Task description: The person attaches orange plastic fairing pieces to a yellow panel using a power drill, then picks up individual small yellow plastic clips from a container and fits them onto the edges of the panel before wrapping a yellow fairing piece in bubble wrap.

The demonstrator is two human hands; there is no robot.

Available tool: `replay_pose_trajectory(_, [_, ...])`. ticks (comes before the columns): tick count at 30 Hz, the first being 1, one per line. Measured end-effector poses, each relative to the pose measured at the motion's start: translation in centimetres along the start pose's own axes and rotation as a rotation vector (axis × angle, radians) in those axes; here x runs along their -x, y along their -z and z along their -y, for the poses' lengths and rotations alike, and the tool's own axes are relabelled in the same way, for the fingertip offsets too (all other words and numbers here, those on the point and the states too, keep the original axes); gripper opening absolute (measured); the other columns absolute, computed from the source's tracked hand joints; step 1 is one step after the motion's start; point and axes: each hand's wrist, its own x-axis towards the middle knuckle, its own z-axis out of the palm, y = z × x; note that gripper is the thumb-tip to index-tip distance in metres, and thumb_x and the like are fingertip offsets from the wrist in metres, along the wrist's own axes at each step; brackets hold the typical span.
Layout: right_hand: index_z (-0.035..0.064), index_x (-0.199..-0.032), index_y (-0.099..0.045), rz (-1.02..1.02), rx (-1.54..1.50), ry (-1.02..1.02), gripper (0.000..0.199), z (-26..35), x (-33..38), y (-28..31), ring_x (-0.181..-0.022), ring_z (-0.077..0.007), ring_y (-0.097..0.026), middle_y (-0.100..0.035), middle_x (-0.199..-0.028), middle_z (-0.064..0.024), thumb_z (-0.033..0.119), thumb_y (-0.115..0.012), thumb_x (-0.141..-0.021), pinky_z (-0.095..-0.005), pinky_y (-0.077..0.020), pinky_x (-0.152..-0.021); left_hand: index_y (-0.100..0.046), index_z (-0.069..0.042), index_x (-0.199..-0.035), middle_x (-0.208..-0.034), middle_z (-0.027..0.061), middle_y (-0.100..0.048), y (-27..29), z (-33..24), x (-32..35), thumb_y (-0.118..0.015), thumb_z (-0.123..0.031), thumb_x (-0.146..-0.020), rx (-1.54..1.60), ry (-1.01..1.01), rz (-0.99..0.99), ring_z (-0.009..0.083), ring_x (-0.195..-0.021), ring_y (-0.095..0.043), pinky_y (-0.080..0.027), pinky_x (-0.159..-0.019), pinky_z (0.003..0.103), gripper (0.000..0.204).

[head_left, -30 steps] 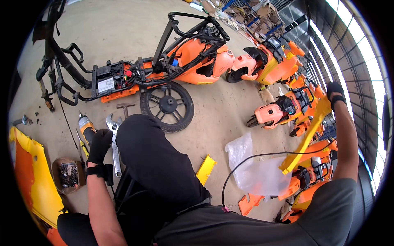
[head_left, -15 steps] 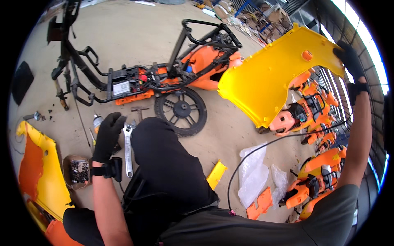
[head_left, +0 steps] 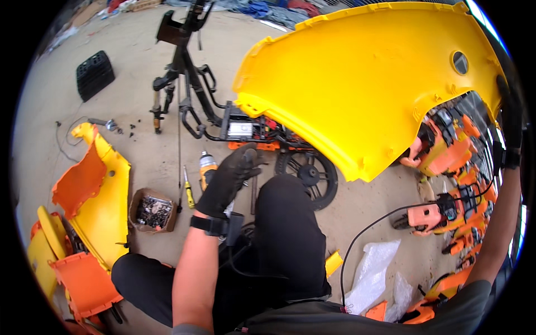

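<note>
Lower left of frame: detached orange-and-yellow body panels (head_left: pixel 92 206) lay stacked on the floor beside a small box of fasteners (head_left: pixel 152 210); stripping looked well advanced. Centre: the left hand (head_left: pixel 230 180), gloved, hovered above the knee with fingers loosely spread, holding nothing, near a yellow-handled screwdriver (head_left: pixel 188 188). Behind it the bare black scooter frame (head_left: pixel 192 84) and wheel (head_left: pixel 309 176) lay exposed, not yet fitted with panels. Upper right: the right hand (head_left: pixel 507 120) gripped the edge of the large yellow body panel (head_left: pixel 368 84), held aloft over the frame. Open floor remained upper left; the right side was crowded with orange scooters (head_left: pixel 455 206).
</note>
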Motion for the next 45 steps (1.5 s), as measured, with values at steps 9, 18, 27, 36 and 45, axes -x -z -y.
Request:
replay_pose_trajectory(9, [-0.0001, -0.122, -0.059, 0.218, -0.564, -0.175, 0.036, 4.9, -1.7, -16.7, -0.087, -0.0070, -0.063, -0.068, -0.101, -0.0028, 0.027, -0.059, -0.098, -0.0213, -0.0505, -0.072, -0.046, -0.005, -0.136, -0.133, 0.0133, -0.056, -0.4, -2.0, 3.0, -0.056, -0.026, -0.098, 0.634, -0.212, -0.087, 0.0276, -0.121, -0.056, -0.047, -0.103, 0.044, 0.045])
replay_pose_trajectory(18, [0.0034, -0.129, -0.054, 0.413, -0.956, -0.225, 0.036, -2.4, 3.8, -25.5, -0.101, -0.0182, -0.063, -0.065, -0.115, -0.0057, 0.022, -0.055, -0.098, -0.0312, -0.0498, -0.090, -0.060, 0.002, -0.120, -0.128, 0.0169, -0.058, 6.8, -1.2, 7.6, -0.063, -0.008, -0.090, 0.429, -0.305, -0.489, 0.0273, -0.115, -0.058, -0.048, -0.100, 0.041, 0.032])
replay_pose_trajectory(27, [0.0042, -0.117, -0.063, 0.925, -1.014, -1.064, 0.028, -7.4, 45.1, -35.4, -0.079, -0.0139, -0.066, -0.069, -0.092, -0.0062, 0.021, -0.057, -0.095, -0.0286, -0.0547, -0.066, -0.048, 0.005, -0.136, -0.135, 0.0225, -0.052, 13.3, -1.7, 10.4, -0.056, -0.003, -0.091, -0.841, -0.503, -0.518, 0.0300, -0.121, -0.055, -0.043, -0.105, 0.041, 0.046])
replay_pose_trajectory(36, [0.0081, -0.091, -0.064, 1.143, -0.297, -1.485, 0.029, 5.3, 79.9, -39.9, -0.051, -0.0232, -0.056, -0.058, -0.065, -0.0083, 0.034, -0.075, -0.083, -0.0368, -0.0481, -0.048, -0.047, 0.007, -0.137, -0.137, 0.0199, -0.052, 11.7, -3.8, 10.8, -0.049, 0.000, -0.087, -1.355, -0.447, -0.506, 0.0277, -0.124, -0.052, -0.040, -0.107, 0.037, 0.050])
replay_pose_trajectory(45, [0.0129, -0.106, -0.071, 1.786, 0.126, -0.578, 0.026, 9.6, 78.3, -42.7, -0.087, -0.0225, -0.069, -0.072, -0.096, -0.0072, 0.027, -0.069, -0.084, -0.0339, -0.0549, -0.076, -0.055, 0.002, -0.132, -0.133, 0.0173, -0.055, 10.8, -8.8, 17.2, -0.052, -0.009, -0.096, -1.407, -0.318, -0.798, 0.0275, -0.120, -0.054, -0.045, -0.105, 0.039, 0.038])
